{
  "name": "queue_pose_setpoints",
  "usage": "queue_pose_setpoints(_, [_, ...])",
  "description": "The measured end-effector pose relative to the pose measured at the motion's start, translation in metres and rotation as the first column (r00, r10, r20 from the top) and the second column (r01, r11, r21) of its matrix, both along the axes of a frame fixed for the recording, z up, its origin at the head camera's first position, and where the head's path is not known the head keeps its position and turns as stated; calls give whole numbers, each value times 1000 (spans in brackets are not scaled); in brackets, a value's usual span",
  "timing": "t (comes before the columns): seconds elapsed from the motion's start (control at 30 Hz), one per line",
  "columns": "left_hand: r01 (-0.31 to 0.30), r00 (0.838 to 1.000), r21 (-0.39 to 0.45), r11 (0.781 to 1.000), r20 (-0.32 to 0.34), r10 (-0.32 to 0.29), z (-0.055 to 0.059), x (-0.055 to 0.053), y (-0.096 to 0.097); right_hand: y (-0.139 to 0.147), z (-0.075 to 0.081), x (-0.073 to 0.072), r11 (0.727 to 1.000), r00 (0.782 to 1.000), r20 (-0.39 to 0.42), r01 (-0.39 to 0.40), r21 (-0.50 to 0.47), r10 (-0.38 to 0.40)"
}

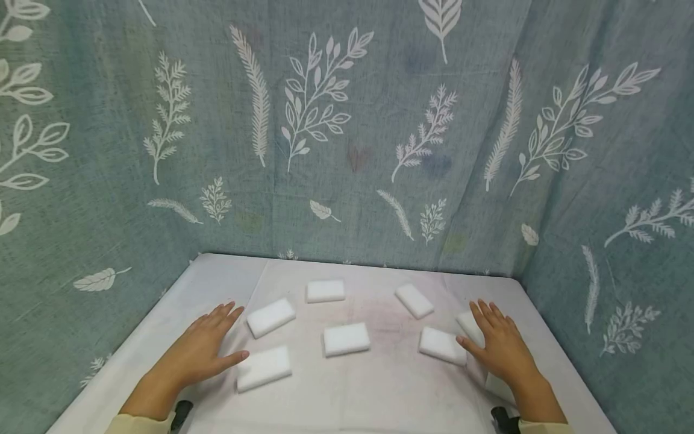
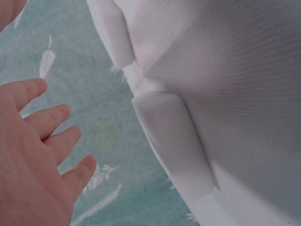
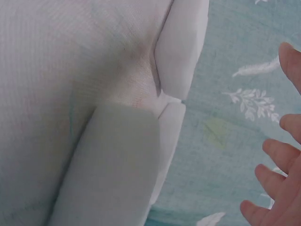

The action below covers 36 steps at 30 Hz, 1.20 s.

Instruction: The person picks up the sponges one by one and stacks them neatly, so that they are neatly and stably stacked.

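Several white, rectangular sponge-like blocks lie apart on the white-covered table. My left hand hovers at the left with its fingers extended and thumb spread. Nearest to it are a front-left block, close to the thumb tip, and a tilted block farther back. At the right, my right hand is likewise spread, with nothing gripped. It partly covers one block and another under the wrist; its thumb is near a third block. Both wrist views show the fingers apart from the blocks.
Between the hands lie a middle block, a back block and an angled block. Green-blue cloth printed with white leaves stands behind the table and on both sides.
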<state>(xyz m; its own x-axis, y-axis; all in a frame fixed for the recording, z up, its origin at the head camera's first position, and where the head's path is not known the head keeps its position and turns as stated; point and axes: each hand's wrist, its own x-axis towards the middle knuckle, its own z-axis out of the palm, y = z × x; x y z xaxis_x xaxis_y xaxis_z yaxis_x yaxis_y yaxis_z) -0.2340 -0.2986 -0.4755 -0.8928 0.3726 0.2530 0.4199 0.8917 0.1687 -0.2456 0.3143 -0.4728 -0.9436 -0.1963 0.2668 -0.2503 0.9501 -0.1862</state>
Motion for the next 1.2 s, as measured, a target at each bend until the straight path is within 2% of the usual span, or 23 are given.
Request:
queue_pose_setpoints(0.2, [-4,1000,5,1000,0,4,-1,-4,-3,-1,1,2,1000,1000,0,11,-8,-11])
queue_pose_setpoints(0.43, [1,1000,29,1000,10,-1,-3,-2,-4,-2,5,8,1000,1000,12,12,-24,-11])
queue_pose_setpoints(0.6, [37,998,27,999,-56,-35,-5,0,-4,-6,4,10,1000,1000,12,-3,-18,4])
queue_pose_setpoints(0.77, [34,994,33,999,-100,-30,-9,3,-5,-13,2,10,1000,1000,-14,-15,-26,15])
queue_pose_setpoints(1.0, [27,995,37,999,-98,-23,-10,5,-5,-20,-2,6,999,998,-50,-31,-41,29])
queue_pose_setpoints(1.2, [16,999,44,999,-30,-14,-11,6,-5,-26,-4,2,994,995,-84,-60,-95,52])
